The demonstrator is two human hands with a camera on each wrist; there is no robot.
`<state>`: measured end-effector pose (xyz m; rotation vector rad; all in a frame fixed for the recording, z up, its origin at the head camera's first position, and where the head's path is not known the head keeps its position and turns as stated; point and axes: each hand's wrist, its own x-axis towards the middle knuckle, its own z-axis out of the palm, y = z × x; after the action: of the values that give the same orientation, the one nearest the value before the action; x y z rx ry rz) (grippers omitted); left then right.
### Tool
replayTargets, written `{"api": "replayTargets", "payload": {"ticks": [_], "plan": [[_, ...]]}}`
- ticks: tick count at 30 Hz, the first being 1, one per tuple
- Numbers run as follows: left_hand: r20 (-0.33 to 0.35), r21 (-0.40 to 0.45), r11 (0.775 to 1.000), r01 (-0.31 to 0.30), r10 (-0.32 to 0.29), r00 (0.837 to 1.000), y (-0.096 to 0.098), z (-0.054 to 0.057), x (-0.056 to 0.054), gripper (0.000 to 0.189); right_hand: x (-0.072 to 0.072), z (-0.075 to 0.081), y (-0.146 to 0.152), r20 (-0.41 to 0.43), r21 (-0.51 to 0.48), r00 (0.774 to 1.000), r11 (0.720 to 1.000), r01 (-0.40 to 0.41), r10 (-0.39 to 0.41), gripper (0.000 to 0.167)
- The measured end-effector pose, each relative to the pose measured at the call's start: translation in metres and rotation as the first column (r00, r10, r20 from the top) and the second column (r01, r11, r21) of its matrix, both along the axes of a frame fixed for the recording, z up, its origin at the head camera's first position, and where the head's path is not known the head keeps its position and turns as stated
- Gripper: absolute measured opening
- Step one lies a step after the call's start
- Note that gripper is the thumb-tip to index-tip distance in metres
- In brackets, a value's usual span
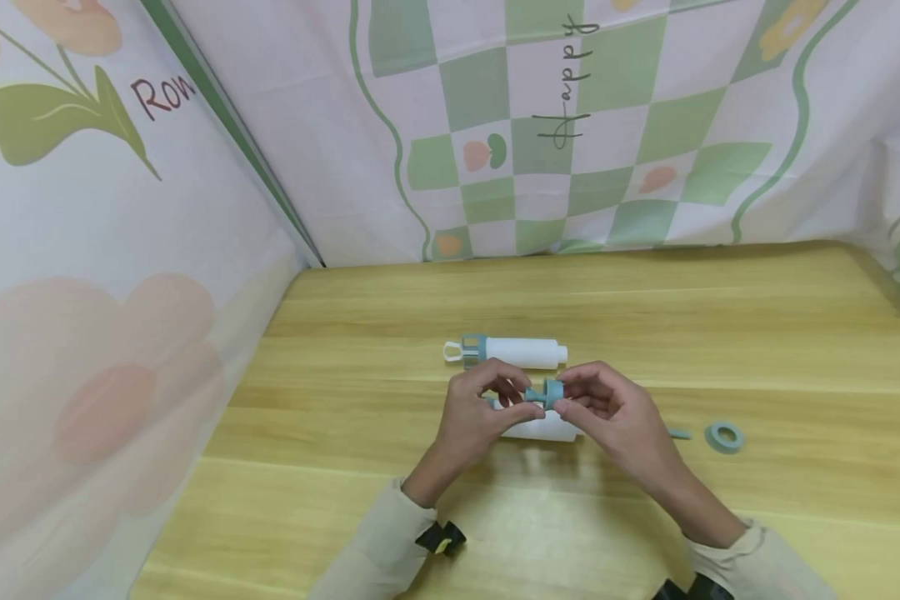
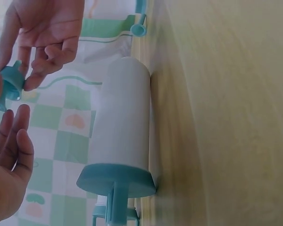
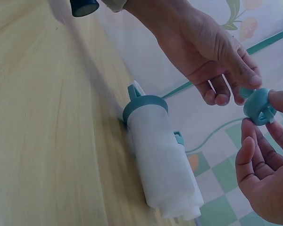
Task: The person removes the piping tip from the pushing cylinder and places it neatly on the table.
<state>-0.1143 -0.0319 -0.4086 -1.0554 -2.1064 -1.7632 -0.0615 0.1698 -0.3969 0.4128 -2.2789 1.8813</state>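
A small teal cup-shaped piece with a flared stem [image 1: 552, 393] is held between both hands, above the table. My left hand [image 1: 483, 408] pinches its stem end between thumb and index finger. Thumb and fingertips of my right hand [image 1: 618, 421] grip the wider cup part, seen closely in the right wrist view as a rounded teal cup [image 3: 258, 106]. Beneath the hands lies a white cylinder [image 2: 122, 117] on its side, with a teal flanged end [image 2: 115, 179]; the hands partly hide it in the head view.
Behind it lies a second white cylinder [image 1: 525, 353] with a slotted teal collar [image 1: 474, 351] and a white loop end. To the right are a teal ring [image 1: 723, 437] and a thin teal stem piece [image 1: 680, 434], partly hidden by my right hand. Printed cloth [image 1: 540, 200] hangs behind the wooden table [image 1: 330, 492].
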Motion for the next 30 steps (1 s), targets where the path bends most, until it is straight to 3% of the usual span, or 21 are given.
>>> {"api": "replayTargets", "payload": {"ticks": [7, 14, 22, 30], "plan": [[0.038, -0.08, 0.997, -0.002, 0.006, 0.999, -0.002, 0.003, -0.003, 0.033, 0.0, 0.0, 0.01, -0.028, 0.049, 0.999, 0.998, 0.027, -0.025, 0.024], [-0.025, -0.16, 0.987, -0.034, 0.03, 0.999, 0.0, 0.008, -0.01, 0.033, 0.0, 0.003, 0.025, -0.038, 0.106, 0.998, 0.993, 0.053, -0.049, 0.025], [-0.042, -0.273, 0.957, -0.096, 0.088, 0.995, 0.011, 0.021, -0.015, 0.033, 0.001, 0.003, 0.042, -0.031, 0.135, 0.997, 0.988, 0.08, -0.076, 0.025], [-0.084, -0.364, 0.925, -0.112, 0.087, 0.993, 0.02, 0.038, -0.022, 0.033, -0.001, 0.01, 0.06, 0.003, 0.22, 0.997, 0.973, 0.075, -0.077, 0.028]]}}
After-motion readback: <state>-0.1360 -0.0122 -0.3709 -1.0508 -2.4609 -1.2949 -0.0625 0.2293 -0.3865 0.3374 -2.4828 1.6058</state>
